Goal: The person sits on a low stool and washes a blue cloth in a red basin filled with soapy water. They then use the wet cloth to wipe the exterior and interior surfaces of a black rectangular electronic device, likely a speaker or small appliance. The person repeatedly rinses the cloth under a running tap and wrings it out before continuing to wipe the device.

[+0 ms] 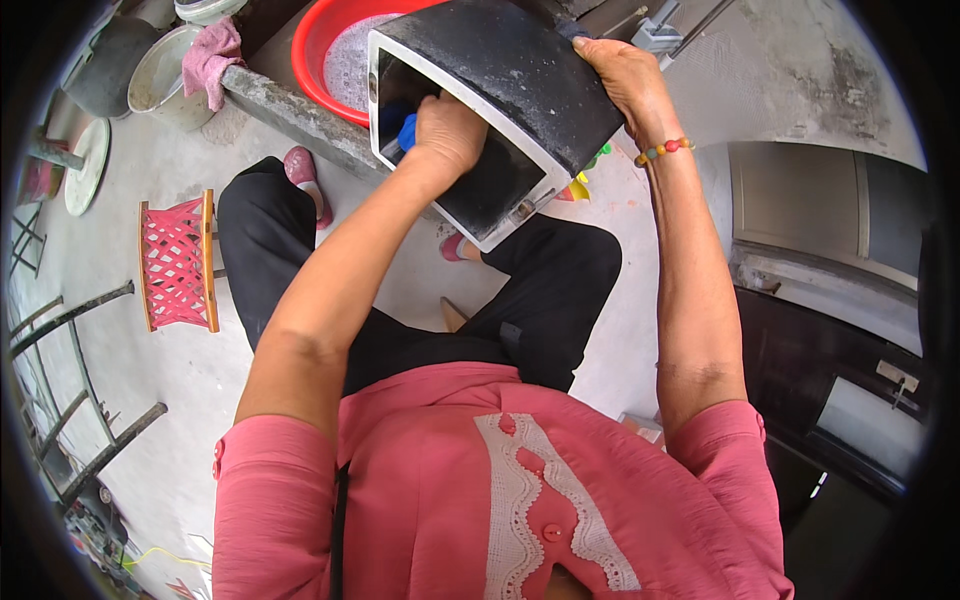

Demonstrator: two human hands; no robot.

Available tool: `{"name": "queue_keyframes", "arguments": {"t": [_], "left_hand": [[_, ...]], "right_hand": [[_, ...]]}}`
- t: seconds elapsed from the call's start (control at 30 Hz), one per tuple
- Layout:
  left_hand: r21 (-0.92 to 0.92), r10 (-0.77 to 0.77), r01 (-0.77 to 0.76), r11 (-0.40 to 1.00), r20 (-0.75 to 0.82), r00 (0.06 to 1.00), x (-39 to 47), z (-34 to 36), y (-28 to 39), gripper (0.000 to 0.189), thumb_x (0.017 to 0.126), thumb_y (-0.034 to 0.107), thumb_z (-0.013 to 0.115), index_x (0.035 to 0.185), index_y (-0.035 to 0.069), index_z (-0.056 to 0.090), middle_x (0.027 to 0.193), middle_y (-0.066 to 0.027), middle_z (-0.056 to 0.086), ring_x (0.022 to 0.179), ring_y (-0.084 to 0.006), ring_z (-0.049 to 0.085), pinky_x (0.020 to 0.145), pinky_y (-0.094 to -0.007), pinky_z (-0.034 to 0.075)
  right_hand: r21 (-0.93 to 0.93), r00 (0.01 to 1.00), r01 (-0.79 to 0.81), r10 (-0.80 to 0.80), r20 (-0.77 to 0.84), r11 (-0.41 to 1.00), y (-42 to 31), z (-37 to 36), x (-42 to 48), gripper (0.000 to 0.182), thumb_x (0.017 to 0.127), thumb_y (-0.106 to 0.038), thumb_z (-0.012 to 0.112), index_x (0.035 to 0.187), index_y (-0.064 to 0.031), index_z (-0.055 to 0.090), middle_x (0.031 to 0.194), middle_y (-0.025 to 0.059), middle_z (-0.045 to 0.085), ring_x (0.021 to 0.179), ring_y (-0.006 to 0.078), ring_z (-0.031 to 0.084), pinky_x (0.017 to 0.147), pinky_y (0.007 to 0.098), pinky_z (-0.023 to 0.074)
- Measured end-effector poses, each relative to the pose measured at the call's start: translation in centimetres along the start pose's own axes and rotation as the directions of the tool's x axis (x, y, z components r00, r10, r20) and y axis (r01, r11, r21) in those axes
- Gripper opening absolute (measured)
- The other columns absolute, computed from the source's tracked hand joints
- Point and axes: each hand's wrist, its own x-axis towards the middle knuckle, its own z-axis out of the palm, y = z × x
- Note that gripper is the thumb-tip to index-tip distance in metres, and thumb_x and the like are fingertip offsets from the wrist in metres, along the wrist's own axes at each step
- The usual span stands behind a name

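Note:
A black box (487,67) with a white rim is tilted over the edge of a red plastic basin (306,56), its open side facing me. My left hand (452,133) reaches inside the box, fingers curled on a blue cloth (407,133), most of which the hand hides. At the box's far right corner, my right hand (624,79) grips the outer wall, thumb on top. A beaded bracelet (664,152) circles that wrist. Sudsy water (352,67) shows in the basin behind the box.
A low concrete ledge (300,112) runs beneath the box. Left of it stands a whitish bucket (161,90) with a pink cloth (214,60) over its rim. A pink woven stool (176,262) is beside my leg. Metal bars (82,319) jut in at left; a dark cabinet (795,352) stands right.

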Motion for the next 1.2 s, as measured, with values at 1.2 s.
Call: {"name": "queue_keyframes", "arguments": {"t": [1.2], "left_hand": [[-0.183,0.07,-0.044,0.982,0.143,0.987,-2.0,-1.6,2.5,0.034,0.078,0.017,0.057,0.111,0.01,0.064,0.121,-0.0126,0.057,0.107,-0.0285,0.057,0.08,-0.0402,0.049]], "right_hand": [[0.022,0.998,0.009,-0.008,-0.068,1.0,0.8,1.5,-0.8,0.022,0.086,-0.017,0.064,0.08,0.0045,0.066,0.071,0.0006,0.062,0.059,0.0059,0.051,0.053,0.0207,0.0404]]}}
